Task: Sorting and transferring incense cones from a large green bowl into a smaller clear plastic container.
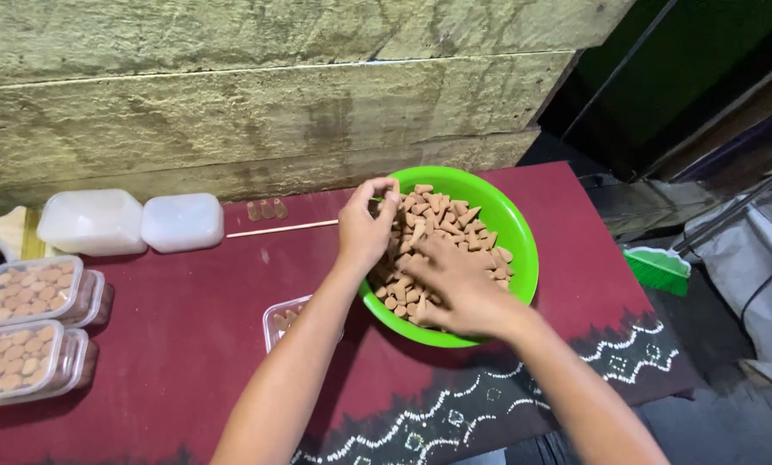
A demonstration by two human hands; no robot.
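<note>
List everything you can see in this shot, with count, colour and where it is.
bowl: one, bright green, centre of the table
cone-shaped pieces: many, light brown, heaped in the bowl
filled boxes: about four, clear plastic, stacked at the left edge
small box: one, clear, partly hidden beside the bowl
lids: two, frosted white, back left
thin stick: one, pale wood, behind the hands
tablecloth: one, maroon with white pattern
brush: one, green, right of the table
left hand: raised over the bowl, fingertips pinched
right hand: down among the pieces
</note>
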